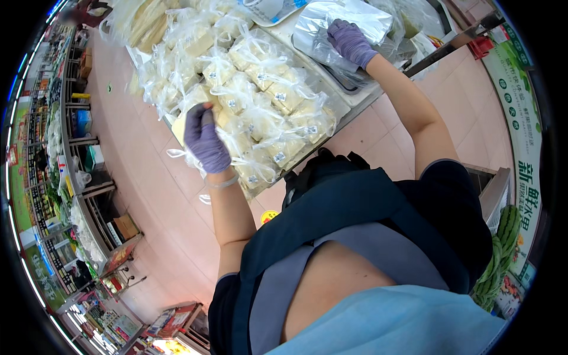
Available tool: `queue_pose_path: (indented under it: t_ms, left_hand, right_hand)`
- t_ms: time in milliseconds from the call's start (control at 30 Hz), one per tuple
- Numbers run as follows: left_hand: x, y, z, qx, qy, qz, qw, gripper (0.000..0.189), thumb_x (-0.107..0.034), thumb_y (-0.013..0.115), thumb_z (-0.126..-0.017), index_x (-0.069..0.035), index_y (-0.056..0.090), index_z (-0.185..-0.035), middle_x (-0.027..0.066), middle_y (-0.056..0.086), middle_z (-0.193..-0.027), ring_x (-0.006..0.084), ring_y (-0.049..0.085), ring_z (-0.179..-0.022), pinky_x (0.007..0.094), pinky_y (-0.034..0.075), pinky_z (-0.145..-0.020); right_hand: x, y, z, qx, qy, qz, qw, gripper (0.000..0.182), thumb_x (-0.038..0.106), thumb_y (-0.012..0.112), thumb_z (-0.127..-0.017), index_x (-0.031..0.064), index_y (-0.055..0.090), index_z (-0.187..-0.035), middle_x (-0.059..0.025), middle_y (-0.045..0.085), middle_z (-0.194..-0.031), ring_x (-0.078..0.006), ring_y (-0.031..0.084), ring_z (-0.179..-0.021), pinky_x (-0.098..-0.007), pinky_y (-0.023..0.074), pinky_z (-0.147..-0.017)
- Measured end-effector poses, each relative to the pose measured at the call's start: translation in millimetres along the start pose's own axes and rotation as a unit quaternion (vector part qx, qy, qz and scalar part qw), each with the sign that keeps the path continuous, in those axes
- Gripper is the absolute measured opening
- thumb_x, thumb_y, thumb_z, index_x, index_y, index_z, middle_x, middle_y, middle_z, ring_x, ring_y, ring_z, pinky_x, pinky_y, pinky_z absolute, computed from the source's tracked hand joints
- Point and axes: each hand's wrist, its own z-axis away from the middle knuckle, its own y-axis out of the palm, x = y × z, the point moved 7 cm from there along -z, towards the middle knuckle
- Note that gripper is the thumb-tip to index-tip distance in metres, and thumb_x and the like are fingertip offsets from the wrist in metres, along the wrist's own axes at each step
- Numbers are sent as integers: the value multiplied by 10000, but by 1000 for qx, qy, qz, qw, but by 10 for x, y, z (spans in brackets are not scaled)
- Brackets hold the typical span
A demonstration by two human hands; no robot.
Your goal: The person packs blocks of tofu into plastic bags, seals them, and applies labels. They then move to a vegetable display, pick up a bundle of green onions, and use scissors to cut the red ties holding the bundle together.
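My left hand (206, 137), in a purple glove with one fingertip bare, is over the left side of a table of bagged goods. Its fingers are bent; whether they hold anything is hidden. Around it lie pale blocks, apparently tofu, in tied clear plastic bags (280, 95), several with barcode stickers. A pale block (179, 126) shows just left of the hand. My right hand (350, 43), also gloved in purple, rests on a shiny silvery stack of plastic bags or film (315, 33). Whether its fingers grip the film is unclear.
Behind the blocks lies a bag of yellowish sheets (148, 22). A white-and-blue container (264, 9) stands at the back. Shop shelves (66, 133) line the left, and a person (84, 13) is at the far left. Watermelons (508, 226) lie at the right.
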Motion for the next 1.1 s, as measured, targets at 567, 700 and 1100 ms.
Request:
queue_pose_path:
  t_ms: [567, 700, 1100]
  left_hand:
    - [348, 2098, 488, 338, -100, -61, 934, 144, -45, 582, -806, 8, 625, -934, 33, 629, -854, 86, 558, -786, 218, 442, -719]
    - [437, 2194, 412, 294, -108, -78, 947, 170, -81, 594, -814, 6, 629, -956, 35, 633, -838, 80, 550, -770, 215, 443, -709]
    - [665, 2323, 460, 331, -101, -81, 935, 165, -89, 603, -809, 8, 641, -937, 35, 633, -833, 76, 541, -755, 214, 442, -703]
  right_hand:
    - [-281, -232, -54, -46, -56, -199, 977, 159, 208, 527, -832, 81, 599, -894, -103, 546, -906, -274, 556, -881, -383, 435, -788]
    - [-216, -359, -11, -4, -101, -125, 987, 186, 213, 571, -809, 116, 597, -965, -74, 534, -987, -250, 529, -963, -384, 412, -846]
    - [-47, -204, 412, 115, -345, 150, 919, 253, 109, 570, -707, 109, 585, -960, -26, 536, -990, -204, 505, -981, -312, 394, -831]
